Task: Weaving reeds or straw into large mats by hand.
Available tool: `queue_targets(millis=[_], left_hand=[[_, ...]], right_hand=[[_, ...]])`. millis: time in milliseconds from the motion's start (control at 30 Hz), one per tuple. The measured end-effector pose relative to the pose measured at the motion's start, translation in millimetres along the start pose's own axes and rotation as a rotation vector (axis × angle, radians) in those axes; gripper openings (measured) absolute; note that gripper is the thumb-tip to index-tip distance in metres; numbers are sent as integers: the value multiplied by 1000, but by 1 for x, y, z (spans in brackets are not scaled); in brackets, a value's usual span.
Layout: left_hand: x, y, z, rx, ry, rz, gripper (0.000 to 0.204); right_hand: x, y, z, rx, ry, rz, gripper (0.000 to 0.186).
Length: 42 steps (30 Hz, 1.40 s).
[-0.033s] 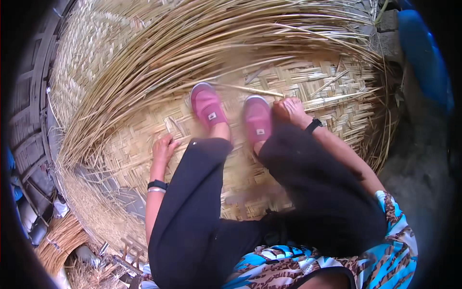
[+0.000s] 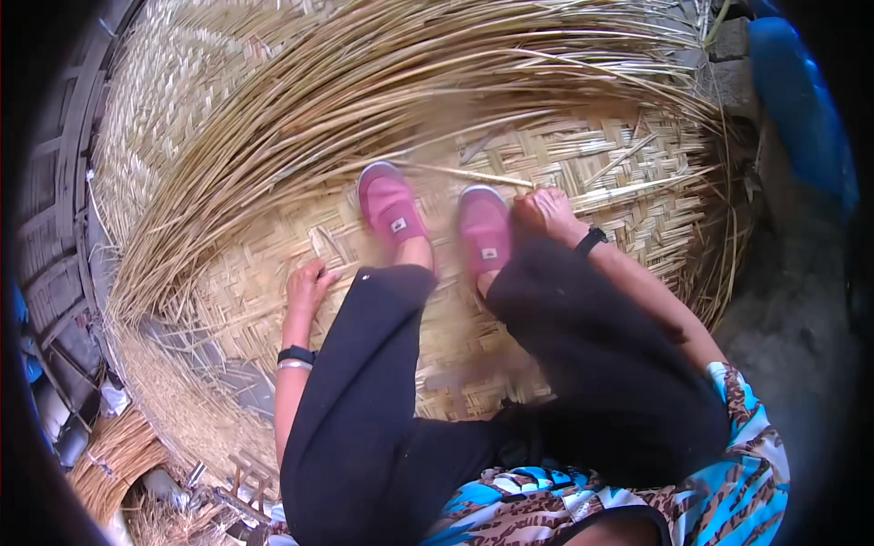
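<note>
I sit on a woven straw mat with both pink shoes resting on it. My left hand is low on the weave outside my left leg, its fingers bent onto a pale flat strip. Beside my right shoe, my right hand has its fingers curled on a pale stalk that lies across the mat past my feet. A thick, curving spread of long loose straw stalks lies beyond both hands along the far side of the weave.
A dark slatted wooden structure curves along the left side. Grey blocks and a blue plastic object are at the upper right. At lower left are a bundle of brown straw and a small wooden frame.
The view has shifted very slightly, so my feet and hands sit a few pixels lower in the picture. My grip looks the same.
</note>
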<state>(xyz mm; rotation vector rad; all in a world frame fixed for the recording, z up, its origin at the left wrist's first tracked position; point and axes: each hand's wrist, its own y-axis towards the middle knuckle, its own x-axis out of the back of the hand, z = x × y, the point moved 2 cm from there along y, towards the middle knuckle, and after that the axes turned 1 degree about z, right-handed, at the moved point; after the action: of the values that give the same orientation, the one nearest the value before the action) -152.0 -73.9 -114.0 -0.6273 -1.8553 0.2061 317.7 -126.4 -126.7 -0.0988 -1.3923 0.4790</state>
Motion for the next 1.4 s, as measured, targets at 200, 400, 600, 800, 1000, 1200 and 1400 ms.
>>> queue_targets(millis=[200,400,600,800,1000,1200,1400], left_hand=[[34,-11,11,127,-313,293,26],[44,-3,-7,80,-58,244,26],[24,8,-3,136,173,211,24],[27,-2,23,159,-42,229,30],[29,-1,5,170,43,109,29],[38,9,-15,57,86,-132,27],[51,31,-49,-33,-70,-277,19]], right_hand=[[42,-1,9,26,54,-213,10],[42,38,8,24,-91,-198,12],[53,46,-3,63,-66,-120,12],[67,55,-25,52,-81,-337,15],[79,60,-74,-68,-222,-394,11],[93,68,-59,-8,-126,-443,9],[82,101,-21,238,-184,-381,10]])
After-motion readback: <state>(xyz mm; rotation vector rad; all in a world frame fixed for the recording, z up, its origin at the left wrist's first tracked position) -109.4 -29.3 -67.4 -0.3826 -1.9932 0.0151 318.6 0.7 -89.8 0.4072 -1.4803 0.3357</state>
